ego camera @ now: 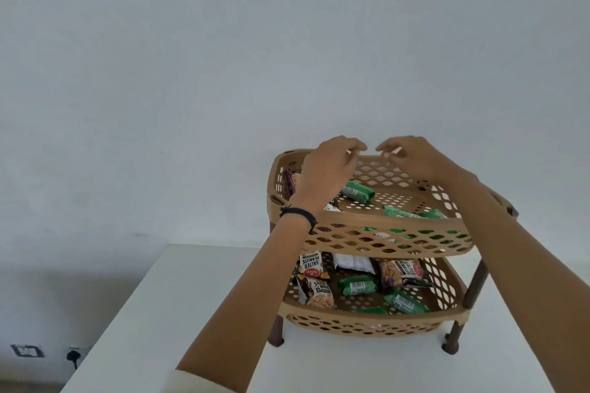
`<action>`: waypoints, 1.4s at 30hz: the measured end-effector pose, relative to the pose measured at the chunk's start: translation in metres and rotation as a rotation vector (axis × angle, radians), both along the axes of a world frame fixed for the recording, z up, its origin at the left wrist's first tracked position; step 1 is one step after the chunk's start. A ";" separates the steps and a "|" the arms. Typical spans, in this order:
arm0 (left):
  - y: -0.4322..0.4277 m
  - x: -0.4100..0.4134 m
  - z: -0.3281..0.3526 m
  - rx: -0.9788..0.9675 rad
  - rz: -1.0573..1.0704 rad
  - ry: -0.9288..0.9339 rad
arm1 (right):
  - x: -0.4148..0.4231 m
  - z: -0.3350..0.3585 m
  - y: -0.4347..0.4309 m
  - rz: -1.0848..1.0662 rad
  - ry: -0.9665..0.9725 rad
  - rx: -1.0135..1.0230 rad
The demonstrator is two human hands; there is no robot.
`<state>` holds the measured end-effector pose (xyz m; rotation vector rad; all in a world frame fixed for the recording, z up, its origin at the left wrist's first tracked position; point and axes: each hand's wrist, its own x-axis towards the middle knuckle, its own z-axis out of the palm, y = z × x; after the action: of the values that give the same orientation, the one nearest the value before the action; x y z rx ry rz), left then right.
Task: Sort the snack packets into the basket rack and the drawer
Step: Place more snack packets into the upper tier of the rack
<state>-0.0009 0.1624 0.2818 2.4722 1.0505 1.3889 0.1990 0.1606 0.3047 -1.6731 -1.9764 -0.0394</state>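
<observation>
A tan plastic two-tier basket rack [367, 226] with perforated walls and dark brown legs stands on a white counter [198, 313] against a pale wall [223, 41]. Both arms reach over the upper basket to its far rim. The left hand [329, 166], with a black band [298, 215] on its wrist, hovers at the far rim with fingers curled and fingertips drawn together; whether it pinches anything cannot be told. The right hand [415, 159] sits just beside it, fingers likewise curled at the rim, and nothing can be made out in its grip either. The fingertips of the two hands nearly meet above the rim.

Below and in front of the hands, green snack packets [357, 192] lie on the upper basket's floor, one under the left hand and others toward the right front corner. A purple-edged packet [67, 183] leans against the upper basket's left wall. In the lower basket lie salted peanut packets [311, 263], a white packet [354, 263] and more green ones [356, 285], well beneath both forearms.
</observation>
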 end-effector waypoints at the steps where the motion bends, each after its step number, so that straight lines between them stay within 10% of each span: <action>1: -0.011 -0.002 -0.002 0.017 -0.030 0.002 | -0.002 0.003 -0.011 0.006 0.013 0.026; 22: -0.173 0.005 -0.154 -0.202 -0.549 0.337 | 0.009 -0.106 -0.282 -0.145 0.283 0.109; 42: -0.234 0.021 -0.263 -0.675 -0.858 0.889 | 0.029 -0.294 -0.361 -0.558 0.397 -0.566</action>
<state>0.0203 -0.0713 0.0188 2.4193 0.2837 -0.2988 0.2280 -0.2003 0.0108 -2.3230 -1.2403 0.6486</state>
